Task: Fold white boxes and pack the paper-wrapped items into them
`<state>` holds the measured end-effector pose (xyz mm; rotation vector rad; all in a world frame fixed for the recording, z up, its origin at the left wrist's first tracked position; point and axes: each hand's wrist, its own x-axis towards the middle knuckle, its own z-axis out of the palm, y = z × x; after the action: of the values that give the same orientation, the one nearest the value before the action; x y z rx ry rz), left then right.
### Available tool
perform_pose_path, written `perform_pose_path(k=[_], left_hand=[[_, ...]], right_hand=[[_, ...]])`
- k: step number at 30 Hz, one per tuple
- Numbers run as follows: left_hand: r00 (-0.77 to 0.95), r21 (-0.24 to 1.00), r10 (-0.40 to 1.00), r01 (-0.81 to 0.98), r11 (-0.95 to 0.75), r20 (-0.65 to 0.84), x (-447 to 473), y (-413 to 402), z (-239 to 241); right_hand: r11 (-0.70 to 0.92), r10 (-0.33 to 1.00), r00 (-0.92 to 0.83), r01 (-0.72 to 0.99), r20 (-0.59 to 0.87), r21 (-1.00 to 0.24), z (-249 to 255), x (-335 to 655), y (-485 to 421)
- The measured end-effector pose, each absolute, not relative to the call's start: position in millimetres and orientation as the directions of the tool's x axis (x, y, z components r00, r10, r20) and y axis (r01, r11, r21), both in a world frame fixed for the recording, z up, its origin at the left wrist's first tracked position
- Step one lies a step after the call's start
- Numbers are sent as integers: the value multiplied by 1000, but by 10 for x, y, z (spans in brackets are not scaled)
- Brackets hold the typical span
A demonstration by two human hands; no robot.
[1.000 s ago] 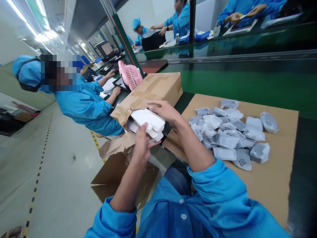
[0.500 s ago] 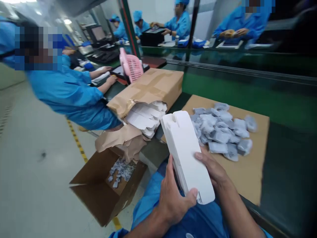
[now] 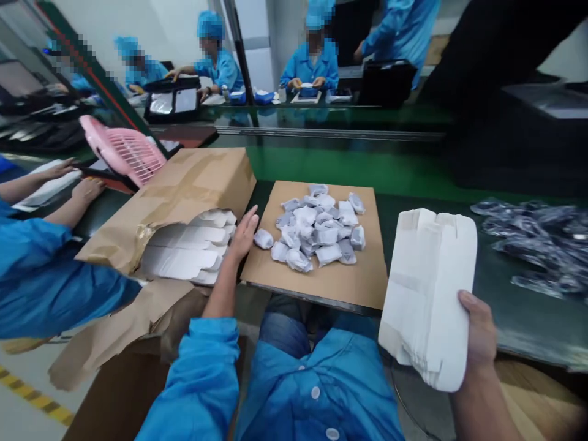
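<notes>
My right hand (image 3: pixel 480 331) grips a stack of flat, folded white cardboard boxes (image 3: pixel 429 294), held upright and fanned a little, to the right of the brown cardboard sheet (image 3: pixel 349 285). My left hand (image 3: pixel 244 236) holds nothing; its fingers are stretched out at the sheet's left edge, beside a small wrapped packet (image 3: pixel 263 239). A heap of similar packets in whitish translucent wrapping (image 3: pixel 316 226) lies on the sheet. Left of my left hand, a torn brown-paper parcel (image 3: pixel 197 177) shows more folded white boxes (image 3: pixel 184 248) through its opening.
Dark clear-wrapped items (image 3: pixel 546 245) lie in a pile on the bench at right. A pink fan (image 3: pixel 124 150) stands behind the parcel. A co-worker's sleeve (image 3: pixel 55 275) is close on the left. Several people work across the green bench (image 3: pixel 312 162).
The view has swung right. The stack has gone from both hands to my right hand alone, moving right. My left hand has let go and reached out to the sheet's left edge.
</notes>
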<state>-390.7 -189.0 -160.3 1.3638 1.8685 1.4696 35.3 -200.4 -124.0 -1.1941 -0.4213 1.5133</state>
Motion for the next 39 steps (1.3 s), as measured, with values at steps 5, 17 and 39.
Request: perform_pose_path(k=[5, 17, 39], left_hand=[[-336, 884, 921, 468, -21, 199, -4117, -1404, -1698], [-213, 760, 959, 650, -4, 187, -3780, -1197, -1751], [82, 980, 977, -44, -192, 195, -2450, -2906, -906]], right_hand=[[-334, 876, 100, -580, -472, -743, -1352, 519, -1689], [-280, 926, 51, -573, -375, -771, -1472, 655, -1831], [-320, 941, -317, -728, -117, -606, -1102, -806, -2511]])
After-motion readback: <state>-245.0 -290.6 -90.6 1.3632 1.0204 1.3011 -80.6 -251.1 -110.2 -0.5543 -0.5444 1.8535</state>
